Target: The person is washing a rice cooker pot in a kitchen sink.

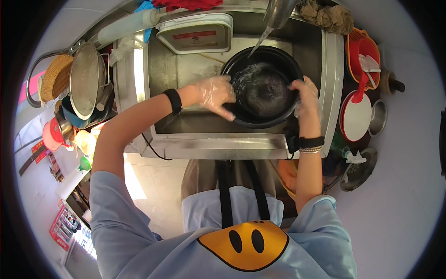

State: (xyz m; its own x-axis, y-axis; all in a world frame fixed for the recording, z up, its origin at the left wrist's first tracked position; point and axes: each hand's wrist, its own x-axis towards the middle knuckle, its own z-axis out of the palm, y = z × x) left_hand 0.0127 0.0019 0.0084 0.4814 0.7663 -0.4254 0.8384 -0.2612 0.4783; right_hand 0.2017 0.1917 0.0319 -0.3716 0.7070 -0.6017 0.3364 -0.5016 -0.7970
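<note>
A black plastic basin [266, 120] stands in the stainless steel sink [162, 75], with stirred water [263, 87] inside. From the metal faucet [278, 14] a stream of water runs down into it. My right hand [306, 96], in a clear disposable glove, grips the basin's right rim, thumb over the edge. At the left rim is my left hand [216, 94], gloved the same way. Its thumb points away from the other fingers, and whether they clasp the rim is not plain. Both wrists wear black bands.
A lidded plastic container [195, 35] leans at the sink's back wall. Left of the sink stand a large metal pan [85, 80] and a wicker basket [57, 76]. An orange basket [362, 38] and a white round board [357, 115] are at the right. A brown cloth [325, 17] lies on the back rim.
</note>
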